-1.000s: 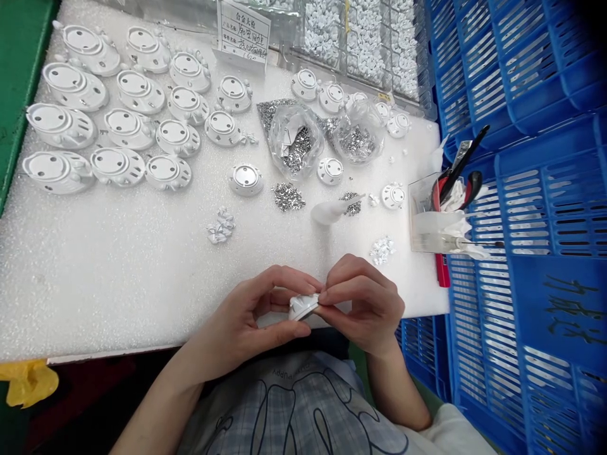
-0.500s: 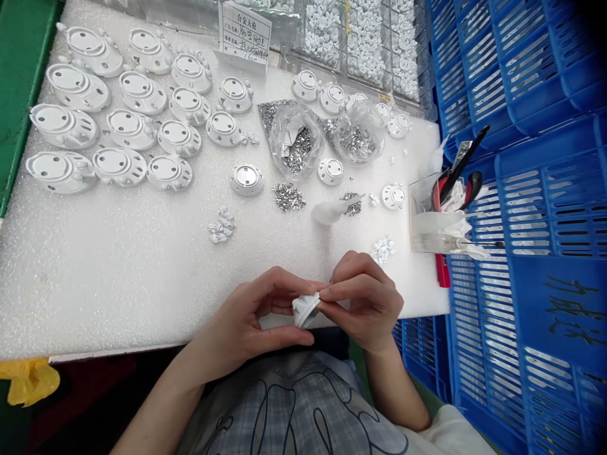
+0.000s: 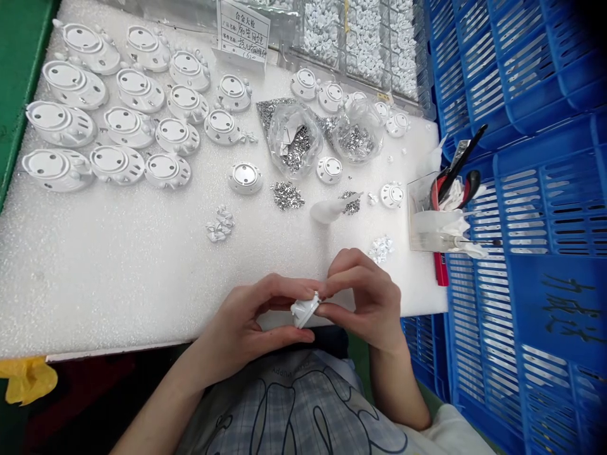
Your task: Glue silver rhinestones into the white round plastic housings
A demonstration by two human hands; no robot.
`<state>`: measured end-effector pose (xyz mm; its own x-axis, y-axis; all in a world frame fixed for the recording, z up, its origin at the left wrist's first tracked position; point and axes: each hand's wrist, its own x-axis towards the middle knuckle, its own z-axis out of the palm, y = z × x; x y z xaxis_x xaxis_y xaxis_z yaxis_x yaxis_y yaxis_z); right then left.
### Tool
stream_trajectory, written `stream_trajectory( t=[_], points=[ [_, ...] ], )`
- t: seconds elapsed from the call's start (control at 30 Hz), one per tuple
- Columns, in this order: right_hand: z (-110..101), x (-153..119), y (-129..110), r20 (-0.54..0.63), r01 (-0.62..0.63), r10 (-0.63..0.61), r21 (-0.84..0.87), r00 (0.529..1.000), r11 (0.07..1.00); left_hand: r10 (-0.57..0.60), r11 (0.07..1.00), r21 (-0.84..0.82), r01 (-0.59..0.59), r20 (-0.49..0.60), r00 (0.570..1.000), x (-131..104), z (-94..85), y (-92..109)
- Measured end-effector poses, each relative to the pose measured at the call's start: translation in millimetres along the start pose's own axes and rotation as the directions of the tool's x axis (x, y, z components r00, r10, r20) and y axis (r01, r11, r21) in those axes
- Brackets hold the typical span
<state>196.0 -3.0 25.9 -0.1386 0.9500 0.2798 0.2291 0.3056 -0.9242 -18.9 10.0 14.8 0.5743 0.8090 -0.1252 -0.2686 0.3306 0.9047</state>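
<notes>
A small white plastic part (image 3: pixel 304 309) is held tilted near the front edge of the white foam table (image 3: pixel 118 278). My left hand (image 3: pixel 265 313) grips it between thumb and fingers from the left. From the right, my right hand (image 3: pixel 363 297) is pinched at the part's upper edge; whatever its fingertips hold is too small or hidden to make out. Beyond my hands stands a translucent white bottle (image 3: pixel 327 210) with a thin nozzle. Piles of small silvery pieces (image 3: pixel 288 196) and small white pieces (image 3: pixel 380 249) lie around it.
Rows of white oval parts (image 3: pixel 129 126) fill the back left. Plastic bags of silvery pieces (image 3: pixel 296 142) lie behind the bottle, near a paper label (image 3: pixel 243 35). On the right are a clear tool holder (image 3: pixel 417 221) and blue crates (image 3: pixel 526 303). A compartment tray (image 3: pixel 367 47) sits at the back.
The white part has turned slightly in my left hand. My right hand's fingers have shifted a little, the index finger now bent closer over the part's edge.
</notes>
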Motion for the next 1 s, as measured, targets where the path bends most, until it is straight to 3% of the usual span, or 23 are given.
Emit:
stream_trajectory(
  t=[0.07,0.17,0.2,0.3,0.4,0.5,0.6,0.73,0.8,0.9,1.0],
  points=[
    [-4.1,8.6,3.8,-0.093,-0.066,0.067,0.007,0.993,0.998,0.049,0.995,-0.084,-0.056,-0.092,0.995,0.8,2.7,1.1],
    [-4.3,26.4,9.9,-0.346,-0.156,0.096,-0.148,0.933,0.977,0.059,0.956,-0.270,-0.118,-0.219,0.974,1.1,9.4,5.6],
    [-2.9,31.9,11.7,-0.375,-0.176,0.077,-0.236,0.924,0.956,0.020,0.935,-0.341,-0.104,-0.239,0.971,0.7,12.6,7.9],
    [1.7,40.4,16.1,-0.319,-0.179,0.046,-0.400,0.947,0.899,-0.202,0.827,-0.560,0.042,-0.227,0.953,-2.1,25.1,16.1],
    [-0.2,36.9,18.0,-0.345,-0.136,0.044,-0.247,0.938,0.959,-0.409,0.659,-0.732,0.173,-0.157,0.899,-4.8,37.6,22.0],
    [-8.9,31.7,16.1,-0.358,-0.093,0.102,0.044,0.928,0.995,-0.494,0.559,-0.805,0.199,-0.130,0.860,-5.7,44.7,21.7],
    [-17.2,34.3,12.4,-0.316,-0.081,0.167,0.267,0.934,0.960,-0.542,0.572,-0.794,0.206,-0.177,0.821,-4.4,47.4,17.4],
    [-16.8,47.2,9.2,-0.279,-0.167,0.282,0.373,0.918,0.913,-0.536,0.591,-0.789,0.167,-0.230,0.812,-1.1,51.0,13.6],
    [-11.1,51.7,7.4,-0.330,-0.148,0.263,0.335,0.907,0.931,-0.532,0.575,-0.805,0.144,-0.234,0.814,0.0,52.8,13.1],
    [-1.4,50.8,3.0,-0.424,-0.031,0.104,0.176,0.900,0.984,-0.532,0.575,-0.806,0.139,-0.240,0.812,0.0,54.2,12.3],
    [3.7,43.8,-1.0,-0.370,0.018,0.002,0.051,0.929,0.999,-0.511,0.611,-0.778,0.143,-0.249,0.823,-0.6,54.1,11.7]
  ],
)
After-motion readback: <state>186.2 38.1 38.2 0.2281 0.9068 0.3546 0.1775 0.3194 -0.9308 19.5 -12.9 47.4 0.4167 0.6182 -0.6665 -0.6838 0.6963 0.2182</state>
